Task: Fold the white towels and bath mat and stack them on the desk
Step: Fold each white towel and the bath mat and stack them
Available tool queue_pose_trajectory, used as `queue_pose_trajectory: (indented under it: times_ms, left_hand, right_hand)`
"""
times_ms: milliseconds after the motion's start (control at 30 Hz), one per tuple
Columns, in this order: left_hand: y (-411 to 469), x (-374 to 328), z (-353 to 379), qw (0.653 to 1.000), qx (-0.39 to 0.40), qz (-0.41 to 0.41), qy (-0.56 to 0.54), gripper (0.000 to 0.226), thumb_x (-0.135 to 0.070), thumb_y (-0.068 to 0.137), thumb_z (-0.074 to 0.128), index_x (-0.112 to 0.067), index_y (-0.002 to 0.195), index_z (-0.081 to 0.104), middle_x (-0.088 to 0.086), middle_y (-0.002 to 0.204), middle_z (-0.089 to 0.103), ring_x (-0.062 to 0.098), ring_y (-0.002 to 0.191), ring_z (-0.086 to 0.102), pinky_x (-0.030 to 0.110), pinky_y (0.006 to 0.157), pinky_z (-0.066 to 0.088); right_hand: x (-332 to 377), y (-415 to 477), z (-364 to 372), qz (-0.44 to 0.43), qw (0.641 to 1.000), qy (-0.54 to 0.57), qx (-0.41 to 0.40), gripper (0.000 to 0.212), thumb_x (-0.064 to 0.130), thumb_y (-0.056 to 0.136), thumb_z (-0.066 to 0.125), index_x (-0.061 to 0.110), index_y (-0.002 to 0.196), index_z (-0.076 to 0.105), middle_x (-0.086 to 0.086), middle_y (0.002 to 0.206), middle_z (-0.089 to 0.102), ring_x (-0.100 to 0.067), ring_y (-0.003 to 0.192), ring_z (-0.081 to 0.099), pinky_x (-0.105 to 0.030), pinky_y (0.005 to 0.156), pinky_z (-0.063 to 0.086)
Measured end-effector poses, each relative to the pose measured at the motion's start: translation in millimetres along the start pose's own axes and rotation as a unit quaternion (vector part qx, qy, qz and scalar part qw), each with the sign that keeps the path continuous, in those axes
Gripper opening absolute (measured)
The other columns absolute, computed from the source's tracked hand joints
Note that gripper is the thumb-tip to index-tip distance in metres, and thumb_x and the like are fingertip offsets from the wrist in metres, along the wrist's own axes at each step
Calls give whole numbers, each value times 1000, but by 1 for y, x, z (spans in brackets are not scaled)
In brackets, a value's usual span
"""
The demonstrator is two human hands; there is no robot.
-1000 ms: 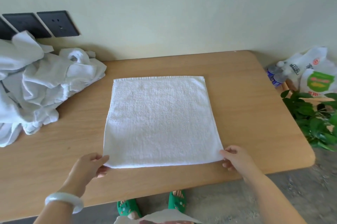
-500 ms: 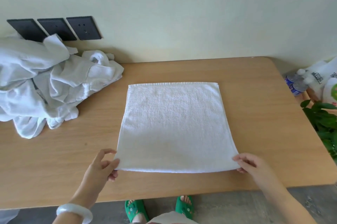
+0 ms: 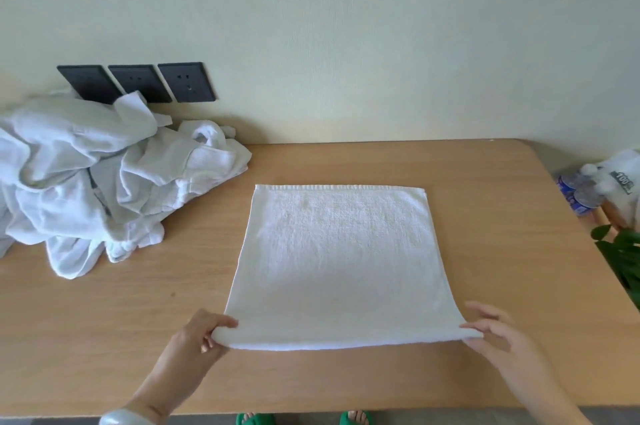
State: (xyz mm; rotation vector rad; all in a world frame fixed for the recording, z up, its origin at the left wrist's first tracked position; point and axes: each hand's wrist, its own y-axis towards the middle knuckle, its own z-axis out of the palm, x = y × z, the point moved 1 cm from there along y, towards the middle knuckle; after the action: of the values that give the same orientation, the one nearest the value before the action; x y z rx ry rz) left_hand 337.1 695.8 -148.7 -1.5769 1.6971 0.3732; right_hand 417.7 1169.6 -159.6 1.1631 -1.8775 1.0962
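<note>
Head view: the square white terry towel point(image 3: 341, 262), laid by the front edge of the light wooden tabletop point(image 3: 138, 338), has just been lifted at its near hem. One corner is pinched by the left hand point(image 3: 204, 338), the other by the right hand point(image 3: 498, 331); a further fold is judged begun. The crumpled white linen heap point(image 3: 93, 182) at the back left corner is left unfolded, clear of the fold

white plastic bag point(image 3: 623, 166), label reads "100"

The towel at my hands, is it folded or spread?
The towel lies spread flat on the desk; left hand and right hand pinch its near corners, edge lifted.
</note>
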Motion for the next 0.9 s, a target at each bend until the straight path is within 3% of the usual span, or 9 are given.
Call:
queue_pose_trajectory:
  times_ms: [100,167,267,367,467,533,633,733,900]
  left_hand:
    - [-1,-1,-16,998,32,46,42,23,-47,68,79,-52,85,64,-21,97,53,0,87,52,9,78,38]
    - [-2,-3,-31,987,140,49,53,32,-73,61,70,-51,84,65,-26,106,55,-5,99,52,10,88,36]
    - [-3,-16,-50,957,286,-1,40,31,-60,67,75,-43,93,71,-24,113,62,-2,107,58,19,96,38]
    - [1,-18,-61,956,292,-28,-3,42,-56,65,78,-33,99,73,-19,104,69,-1,103,60,23,94,39]
    - [3,-25,-63,948,288,-60,-122,52,-51,58,85,-10,85,68,-8,81,65,10,83,61,21,79,40]
    - [14,-29,-61,933,224,-105,-263,55,-43,57,89,-5,93,73,8,93,72,22,87,68,32,82,52]
    - [49,-38,-47,915,118,-143,-358,33,-28,90,67,-2,110,68,23,104,70,32,89,68,43,80,57]
    - [82,-28,-19,931,11,-208,-301,27,-27,96,58,-4,106,68,12,94,72,25,81,68,41,74,57]
    - [99,-9,10,955,-104,-237,-143,27,-30,93,62,-8,76,64,7,72,64,27,69,60,36,64,47]
  right_hand:
    - [-10,-1,-20,-20,995,0,93,8,23,69,81,17,73,77,22,112,68,9,111,55,-32,109,33]
    - [-7,6,-36,-62,977,-64,193,14,35,76,80,24,82,76,13,116,68,4,121,50,-36,111,32]
    - [-23,17,-50,-79,910,51,403,30,41,93,56,30,121,63,-4,137,48,-8,139,32,-36,118,19]
    - [36,16,-52,56,897,11,438,37,54,70,80,22,87,74,1,120,67,-16,122,56,-38,108,36]
    - [51,31,-51,75,900,-10,430,38,36,73,81,6,87,64,-9,110,70,-22,105,63,-31,89,46]
    - [67,52,-44,77,925,68,367,34,23,79,77,-3,90,59,-17,95,66,-26,89,61,-32,77,48]
    - [71,93,-16,98,969,165,154,35,18,79,74,-6,99,59,-20,94,65,-28,85,64,-35,70,52]
    - [62,126,21,153,980,127,12,13,17,91,63,4,92,61,-14,90,68,-24,74,65,-31,63,47]
    - [40,150,45,158,984,16,-75,27,26,87,67,6,74,56,-15,77,62,-27,71,59,-35,65,41]
